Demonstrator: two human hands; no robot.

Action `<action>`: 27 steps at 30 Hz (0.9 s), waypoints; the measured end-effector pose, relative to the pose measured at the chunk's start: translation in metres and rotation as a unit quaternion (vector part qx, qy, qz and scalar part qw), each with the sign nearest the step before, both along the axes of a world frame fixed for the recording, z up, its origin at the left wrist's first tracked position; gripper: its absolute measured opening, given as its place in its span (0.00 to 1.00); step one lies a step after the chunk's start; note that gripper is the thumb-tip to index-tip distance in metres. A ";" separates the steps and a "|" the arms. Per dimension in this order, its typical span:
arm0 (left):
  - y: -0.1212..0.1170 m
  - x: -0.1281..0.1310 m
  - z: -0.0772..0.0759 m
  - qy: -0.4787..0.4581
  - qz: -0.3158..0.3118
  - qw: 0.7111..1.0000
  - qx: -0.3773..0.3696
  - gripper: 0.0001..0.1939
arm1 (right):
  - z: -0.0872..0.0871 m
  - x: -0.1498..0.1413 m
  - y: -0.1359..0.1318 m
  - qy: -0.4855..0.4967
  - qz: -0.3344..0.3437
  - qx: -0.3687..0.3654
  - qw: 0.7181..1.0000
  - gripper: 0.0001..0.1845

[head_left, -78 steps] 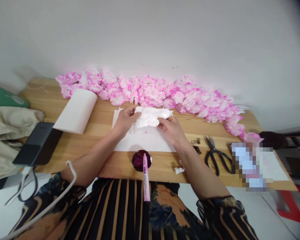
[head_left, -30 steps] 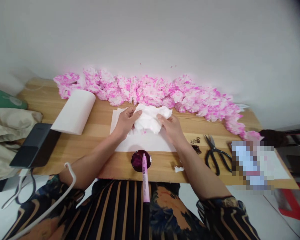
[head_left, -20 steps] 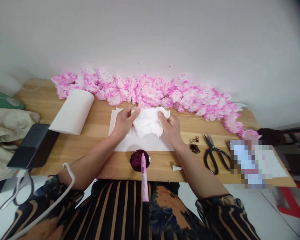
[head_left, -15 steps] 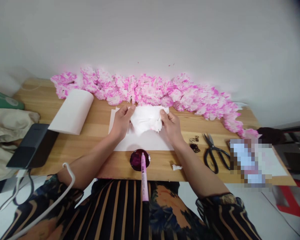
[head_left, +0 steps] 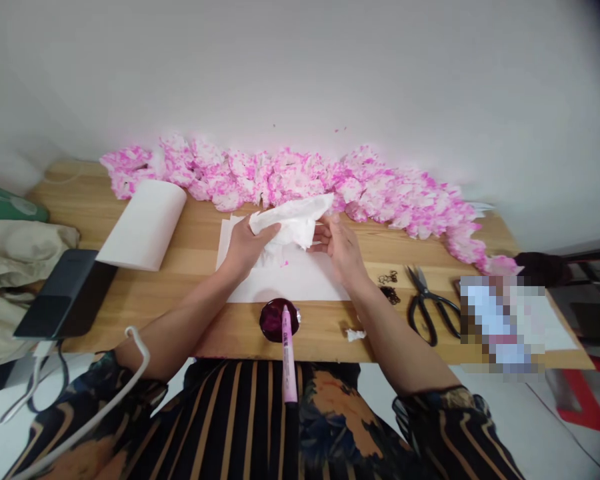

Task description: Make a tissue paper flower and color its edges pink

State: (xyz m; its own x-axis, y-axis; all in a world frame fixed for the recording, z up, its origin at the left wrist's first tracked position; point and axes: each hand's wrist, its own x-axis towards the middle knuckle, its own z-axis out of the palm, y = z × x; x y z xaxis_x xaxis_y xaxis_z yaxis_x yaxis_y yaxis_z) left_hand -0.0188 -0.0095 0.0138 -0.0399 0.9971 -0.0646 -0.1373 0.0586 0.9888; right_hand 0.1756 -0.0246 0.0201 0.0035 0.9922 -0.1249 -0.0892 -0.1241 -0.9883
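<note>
My left hand is closed on the left end of a folded white tissue, with the thumb lying on top. The tissue tilts up to the right above a white paper sheet. At its right edge is my right hand, fingers apart; whether they touch the tissue is hard to tell. A small pink mark shows on the sheet below. Nearer my body sits a dark purple round dish, and a pink marker pen points up across its right side.
Pink-and-white paper flowers line the wall side of the wooden table. Left are a white paper stack, a black device and a white cable. Right are black-handled scissors, small dark wire pieces and a tissue scrap.
The tissue, earlier stretched between both hands, now slants up to the right. My right hand's grip has loosened and its fingers have spread. My left hand still holds its end.
</note>
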 end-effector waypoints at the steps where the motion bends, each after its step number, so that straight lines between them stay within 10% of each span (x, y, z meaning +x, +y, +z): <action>1: 0.000 0.000 0.001 0.008 0.014 1.000 0.010 0.18 | 0.002 -0.001 0.000 0.002 0.002 -0.006 1.000 0.35; 17: 0.012 -0.002 0.000 -0.174 0.029 0.984 -0.019 0.19 | 0.005 -0.001 0.000 0.069 0.082 -0.074 0.991 0.17; 27: 0.001 -0.001 -0.002 0.009 0.013 0.999 0.052 0.16 | -0.004 -0.004 -0.002 -0.005 0.056 -0.035 0.998 0.19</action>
State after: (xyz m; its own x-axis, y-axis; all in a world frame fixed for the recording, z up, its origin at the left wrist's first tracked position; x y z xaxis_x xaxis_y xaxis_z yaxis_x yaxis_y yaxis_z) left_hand -0.0195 -0.0080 0.0122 -0.0652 0.9970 0.0405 -0.1199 -0.0481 0.9916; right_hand 0.1713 -0.0265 0.0162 -0.1050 0.9753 -0.1942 -0.0602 -0.2012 -0.9777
